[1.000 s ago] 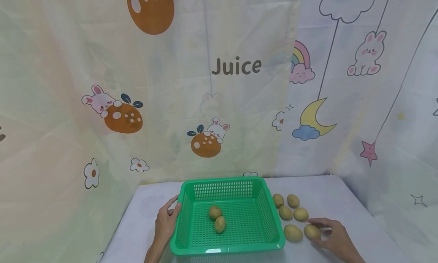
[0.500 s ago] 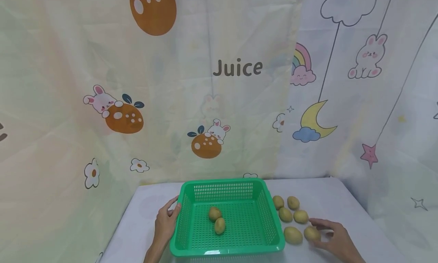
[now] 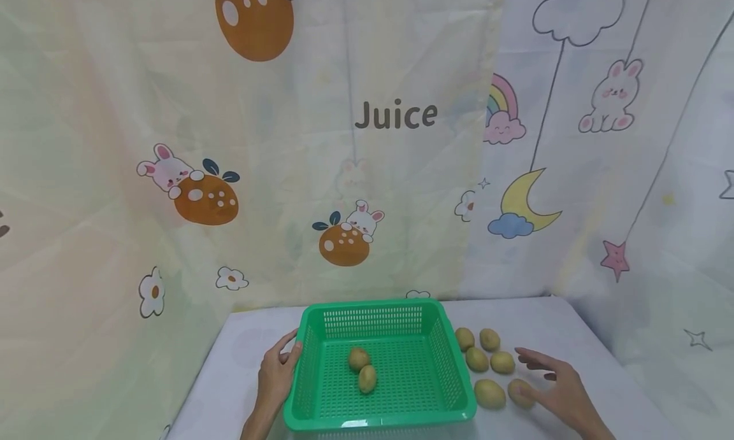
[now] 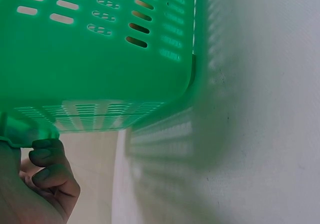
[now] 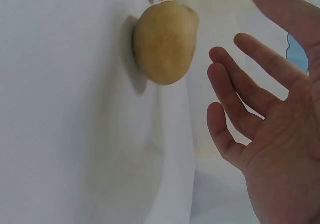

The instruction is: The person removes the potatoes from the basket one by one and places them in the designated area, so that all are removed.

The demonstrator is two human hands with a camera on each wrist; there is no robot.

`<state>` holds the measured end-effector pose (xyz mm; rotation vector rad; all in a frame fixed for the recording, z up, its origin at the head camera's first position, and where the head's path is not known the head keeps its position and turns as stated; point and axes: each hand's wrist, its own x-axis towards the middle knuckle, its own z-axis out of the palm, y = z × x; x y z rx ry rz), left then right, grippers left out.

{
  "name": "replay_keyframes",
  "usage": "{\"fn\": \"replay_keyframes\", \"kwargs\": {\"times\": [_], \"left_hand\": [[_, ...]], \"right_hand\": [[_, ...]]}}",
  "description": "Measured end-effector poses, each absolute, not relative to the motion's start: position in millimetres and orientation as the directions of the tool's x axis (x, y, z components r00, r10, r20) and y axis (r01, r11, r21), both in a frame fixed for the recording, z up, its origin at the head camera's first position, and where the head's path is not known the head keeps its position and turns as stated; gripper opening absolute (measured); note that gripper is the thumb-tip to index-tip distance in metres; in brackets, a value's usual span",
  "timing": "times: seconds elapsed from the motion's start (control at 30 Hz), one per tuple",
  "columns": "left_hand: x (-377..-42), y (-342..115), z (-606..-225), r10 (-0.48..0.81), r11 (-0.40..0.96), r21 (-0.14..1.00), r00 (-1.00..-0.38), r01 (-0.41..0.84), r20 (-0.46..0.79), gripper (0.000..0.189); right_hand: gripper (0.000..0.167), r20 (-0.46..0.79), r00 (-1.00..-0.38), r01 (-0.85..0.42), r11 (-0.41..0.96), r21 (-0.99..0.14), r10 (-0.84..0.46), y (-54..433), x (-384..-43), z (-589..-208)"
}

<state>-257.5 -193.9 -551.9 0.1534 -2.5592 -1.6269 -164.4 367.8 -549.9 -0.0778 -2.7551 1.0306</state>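
A green plastic basket (image 3: pixel 401 389) with slotted walls stands on the table, two potatoes (image 3: pixel 367 379) touching each other on its floor. My left hand (image 3: pixel 276 373) holds the basket's left rim; in the left wrist view its fingers (image 4: pixel 55 176) curl under that rim. Right of the basket lie several more potatoes (image 3: pixel 490 394). Over the nearest right-hand potato (image 3: pixel 520 393) my right hand (image 3: pixel 564 392) hovers with spread fingers, the thumb overlapping it in the head view. The right wrist view has that potato (image 5: pixel 166 42) on the table, apart from the loosely bent fingers (image 5: pixel 227 96).
A white cloth covers the table (image 3: pixel 579 338). Printed curtains (image 3: pixel 401 191) with bunnies, fruit and a moon hang right behind it and along both sides. The loose potatoes sit close by the basket's right wall.
My right hand's fingers have lifted and spread wider away from the nearest right-hand potato, which stays in place. The left hand and the basket have not moved.
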Motion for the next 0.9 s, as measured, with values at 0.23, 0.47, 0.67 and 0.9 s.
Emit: {"fn": "replay_keyframes", "kwargs": {"times": [0.23,0.47,0.67,0.9], "left_hand": [[-255,-195,-554,-0.140,0.419,0.908,-0.989,-0.016,0.047,0.051],[-252,-196,-553,-0.124,0.399,0.917,-0.990,0.006,0.060,0.051],[-252,-196,-552,-0.128,0.411,0.912,-0.990,-0.003,0.054,0.051],[-255,-194,-550,-0.127,0.419,0.908,-0.990,-0.004,0.054,0.051]], "right_hand": [[0.072,0.207,-0.967,-0.019,0.767,-0.642,0.149,349,-171,-535],[0.064,0.325,-0.941,-0.155,0.732,-0.663,0.095,327,-180,-522],[0.060,0.362,-0.929,-0.205,0.707,-0.676,0.077,312,-188,-513],[0.058,0.447,-0.895,-0.321,0.678,-0.661,0.012,292,-197,-491]]}}
